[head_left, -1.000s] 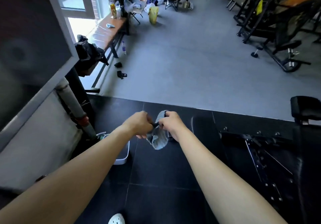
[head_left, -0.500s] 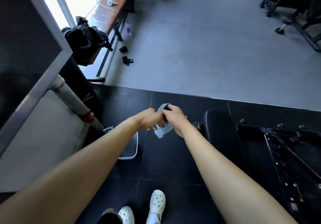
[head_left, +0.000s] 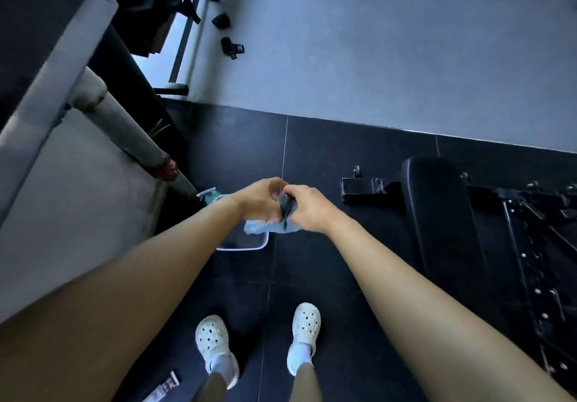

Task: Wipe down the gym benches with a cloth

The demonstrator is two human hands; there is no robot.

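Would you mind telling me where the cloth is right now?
In the head view, the cloth is at centre, gripped between the left hand and right hand, over a white-rimmed container and left of the bench.

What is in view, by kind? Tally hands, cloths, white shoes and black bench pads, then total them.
Hands: 2, left hand and right hand
Cloths: 1, the cloth gripped by both hands
White shoes: 2, left shoe and right shoe
Bench pads: 1, the black bench pad
Total: 6

open dark floor (head_left: 312,276) lies beneath the hands; bench (head_left: 437,214) stands to the right, basin (head_left: 246,247) and pipe (head_left: 125,123) to the left.
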